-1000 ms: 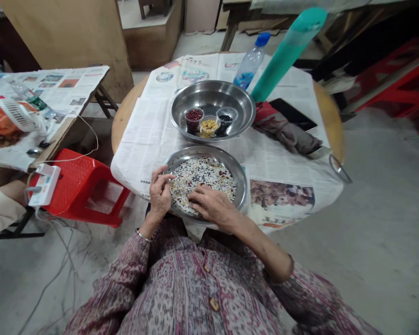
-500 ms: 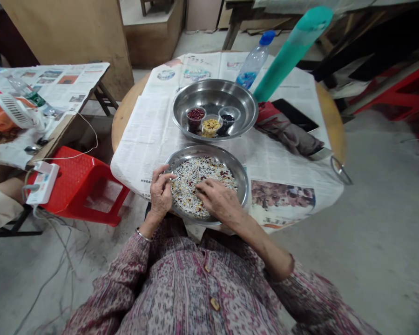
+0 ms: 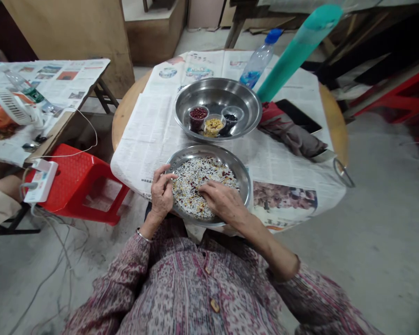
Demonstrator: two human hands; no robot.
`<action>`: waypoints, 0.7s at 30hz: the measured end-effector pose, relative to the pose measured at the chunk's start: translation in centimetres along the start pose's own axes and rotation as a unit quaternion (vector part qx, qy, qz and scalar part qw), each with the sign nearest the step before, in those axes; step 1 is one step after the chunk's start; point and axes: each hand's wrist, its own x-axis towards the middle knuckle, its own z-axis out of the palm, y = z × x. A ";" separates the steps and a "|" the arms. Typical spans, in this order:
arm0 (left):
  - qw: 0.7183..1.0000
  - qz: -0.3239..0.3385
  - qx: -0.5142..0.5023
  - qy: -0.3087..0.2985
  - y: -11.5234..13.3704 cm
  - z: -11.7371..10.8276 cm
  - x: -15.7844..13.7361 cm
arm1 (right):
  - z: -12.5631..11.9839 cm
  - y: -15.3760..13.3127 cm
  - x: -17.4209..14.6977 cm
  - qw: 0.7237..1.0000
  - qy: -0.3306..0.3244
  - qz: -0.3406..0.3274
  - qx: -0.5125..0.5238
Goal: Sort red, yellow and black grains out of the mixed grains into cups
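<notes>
A steel basin [image 3: 246, 186] at the table's near edge holds a spread of white rice-like grains [image 3: 199, 172] mixed with red, yellow and black ones. At its left rim is my left hand [image 3: 161, 193], fingers apart and reaching a little over the edge. My right hand [image 3: 225, 201] comes in over the right side, its fingertips pinched together at the grains; what lies between them is too small to make out. Behind stands a larger steel basin [image 3: 242, 93] with three clear cups: red beans [image 3: 198, 114], yellow kernels [image 3: 213, 124] and black beans [image 3: 231, 117].
Newspaper [image 3: 143, 125] covers the round table. Toward the back right stand a bottle with a blue cap [image 3: 256, 63] and a long green tube-like object [image 3: 296, 53], near a crumpled grey-red cloth [image 3: 289, 132] and a dark flat device [image 3: 298, 115]. A red stool [image 3: 73, 181] carries a power strip [image 3: 43, 179].
The view has shifted slightly. My right hand's fingertips have drawn closer together over the grains, while my left hand stays at the rim.
</notes>
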 end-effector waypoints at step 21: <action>1.000 0.003 0.007 -0.008 0.1 -0.1 0.0 | -1.0 0.5 1.2 0.993 0.074 0.052 0.074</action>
